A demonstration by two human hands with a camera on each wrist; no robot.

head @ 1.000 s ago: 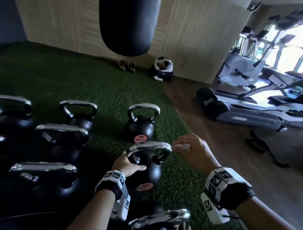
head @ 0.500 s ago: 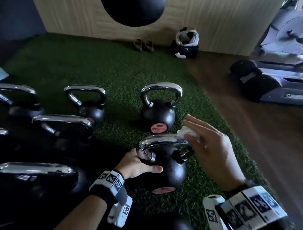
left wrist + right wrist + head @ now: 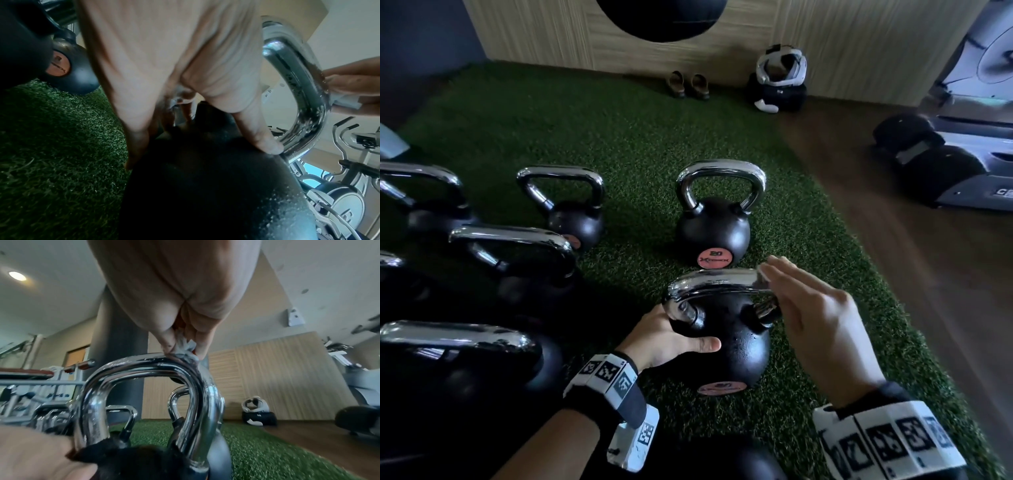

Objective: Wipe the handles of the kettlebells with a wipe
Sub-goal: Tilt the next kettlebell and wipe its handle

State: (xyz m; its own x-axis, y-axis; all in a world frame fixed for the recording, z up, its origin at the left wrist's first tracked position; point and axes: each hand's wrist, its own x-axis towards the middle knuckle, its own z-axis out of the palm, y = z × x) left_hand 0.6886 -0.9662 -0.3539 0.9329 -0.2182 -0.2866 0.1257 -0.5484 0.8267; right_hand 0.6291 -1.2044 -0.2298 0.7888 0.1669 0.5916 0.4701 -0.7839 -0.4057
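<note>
A black kettlebell with a chrome handle stands on the green turf in front of me. My left hand grips its left shoulder below the handle, thumb across the front of the ball. My right hand pinches a small white wipe and presses it on the right corner of the handle. In the right wrist view the crumpled wipe sits between thumb and fingers on top of the handle. The left wrist view shows the handle wet and the wipe against it.
Another kettlebell stands just behind, and several more crowd the left. A punching bag hangs overhead. Shoes and a bag lie by the wall. Wooden floor and exercise machines are on the right.
My right hand came in from the right and set the wipe on the handle's right corner. The left hand kept its hold on the kettlebell. My view tilted downward.
</note>
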